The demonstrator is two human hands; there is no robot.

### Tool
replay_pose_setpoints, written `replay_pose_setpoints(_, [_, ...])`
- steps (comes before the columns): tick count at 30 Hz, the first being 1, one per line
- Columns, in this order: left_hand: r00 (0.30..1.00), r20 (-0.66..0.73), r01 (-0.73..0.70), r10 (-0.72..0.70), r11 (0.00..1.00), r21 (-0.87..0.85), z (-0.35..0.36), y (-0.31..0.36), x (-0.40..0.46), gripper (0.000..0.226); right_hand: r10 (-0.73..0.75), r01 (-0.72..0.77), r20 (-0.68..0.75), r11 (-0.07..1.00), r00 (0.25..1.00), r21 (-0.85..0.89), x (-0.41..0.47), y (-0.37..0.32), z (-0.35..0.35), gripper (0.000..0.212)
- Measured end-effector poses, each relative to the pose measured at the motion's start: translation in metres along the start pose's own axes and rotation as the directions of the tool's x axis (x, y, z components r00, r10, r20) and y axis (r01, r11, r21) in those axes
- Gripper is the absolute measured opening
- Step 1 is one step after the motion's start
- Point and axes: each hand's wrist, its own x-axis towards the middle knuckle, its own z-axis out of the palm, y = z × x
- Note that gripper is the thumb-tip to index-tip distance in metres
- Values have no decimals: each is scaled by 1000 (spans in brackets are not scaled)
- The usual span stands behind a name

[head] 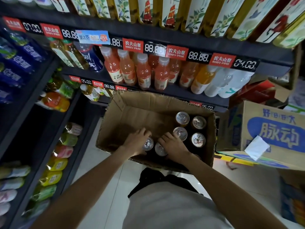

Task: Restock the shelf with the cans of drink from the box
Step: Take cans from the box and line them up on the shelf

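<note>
Both hands in the box [115, 113], centre frame. My left hand [137, 141] curls on a can [148, 144]; my right hand [173, 145] covers another can [159, 149], grip probably closed. Lift straight, clear the neighbouring cans [189, 128].

Both bare arms reach forward and down, left hand [137, 141] and right hand [173, 146] side by side, fingers curled.

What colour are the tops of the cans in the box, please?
Silver, shiny metal tops on the cans in the cardboard box, seen from the head view.
</note>
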Motion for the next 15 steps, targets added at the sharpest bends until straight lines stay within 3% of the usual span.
replay_pose_setpoints(2, [1000, 2, 2, -2, 1000, -15, 2, -1, 2, 76, 33, -32, -24, 998, 999, 54, -4, 4, -5, 63])
replay_pose_setpoints(4, [1000, -4, 13, -13, 999, -39, 0, -4, 3, 78, 107, -82, -89, 965, 990, 248, -11, 9, -14, 63])
replay_pose_setpoints(7, [995, -25, 94, -101, 979, -183, -8, -15, 0, 82, 341, -223, -127, 811, 931, 541, -26, 16, -37, 70])
replay_pose_setpoints(9, [979, -117, 111, -169, 913, -393, -17, -20, -7, 75, 489, -271, -69, 589, 870, 762, -37, 24, -53, 72])
replay_pose_setpoints(10, [963, -176, 86, -205, 851, -518, -24, -19, -11, 70, 530, -241, -17, 414, 848, 878, -42, 29, -63, 70])
replay_pose_setpoints(12, [919, -273, -26, -286, 644, -764, -45, -12, -21, 68, 543, -129, 81, 51, 836, 990, -52, 39, -84, 64])
replay_pose_setpoints(13, [904, -284, -87, -319, 514, -853, -57, -7, -25, 70, 530, -73, 105, -81, 841, 994, -56, 43, -94, 62])
replay_pose_setpoints(15, [889, -307, -204, -339, 307, -930, -84, 4, -32, 79, 527, 15, 102, -214, 844, 977, -62, 52, -111, 59])
